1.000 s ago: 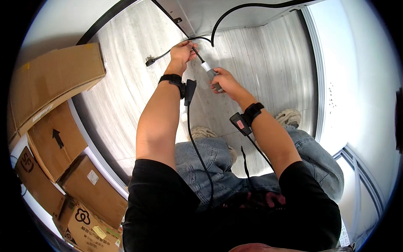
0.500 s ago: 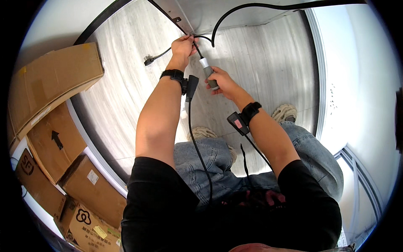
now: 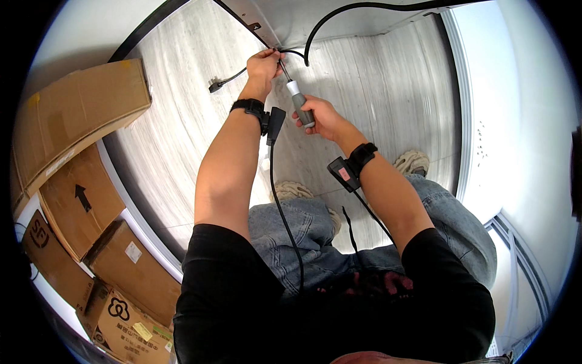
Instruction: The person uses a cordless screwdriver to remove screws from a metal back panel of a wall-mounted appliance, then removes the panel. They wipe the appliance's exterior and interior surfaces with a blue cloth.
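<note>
My right hand (image 3: 324,117) is wrapped round the grey handle of a screwdriver (image 3: 299,101) with a white collar. Its dark shaft points up and away to the lower corner of a pale panel (image 3: 285,24). At that corner the fingertips of my left hand (image 3: 262,67) are pinched together beside the screwdriver's tip. What they hold is too small to make out, and the tip is hidden there. A black power cord passes behind my left hand, and its plug (image 3: 214,87) lies on the floor to the left.
A thick black cable (image 3: 310,36) loops over the panel and touches down right of my left hand. Cardboard boxes (image 3: 79,115) are stacked along the left side. Light grey plank flooring (image 3: 388,91) spreads below, with a white wall (image 3: 515,109) on the right.
My right hand and the screwdriver have shifted slightly up and to the left. My left hand stays at the panel's corner.
</note>
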Available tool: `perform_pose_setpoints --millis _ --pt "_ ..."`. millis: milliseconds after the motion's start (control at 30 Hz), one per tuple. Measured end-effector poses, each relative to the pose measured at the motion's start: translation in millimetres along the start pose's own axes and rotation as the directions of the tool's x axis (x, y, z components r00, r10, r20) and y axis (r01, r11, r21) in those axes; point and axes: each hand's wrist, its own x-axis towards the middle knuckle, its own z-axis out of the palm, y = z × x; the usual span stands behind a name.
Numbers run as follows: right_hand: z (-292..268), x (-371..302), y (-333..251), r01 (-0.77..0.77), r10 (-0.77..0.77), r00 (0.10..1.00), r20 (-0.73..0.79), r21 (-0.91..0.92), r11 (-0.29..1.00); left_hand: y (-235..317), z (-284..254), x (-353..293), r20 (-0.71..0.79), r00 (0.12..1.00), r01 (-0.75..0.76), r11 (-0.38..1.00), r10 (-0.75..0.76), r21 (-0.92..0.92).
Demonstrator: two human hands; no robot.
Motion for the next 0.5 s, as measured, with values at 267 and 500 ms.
perform_pose_setpoints --millis 267,500 --pt "9.0 10.5 6.2 0.079 -0.123 0.983 -0.134 -0.299 0.951 -5.4 1.3 0.9 0.015 0.999 -0.051 0.992 0.05 0.117" --pt "5.4 20.7 14.4 0.118 -0.145 0.988 -0.052 -0.346 0.931 -4.3 -0.4 9.6 -0.03 0.998 -0.039 0.968 0.047 0.247"
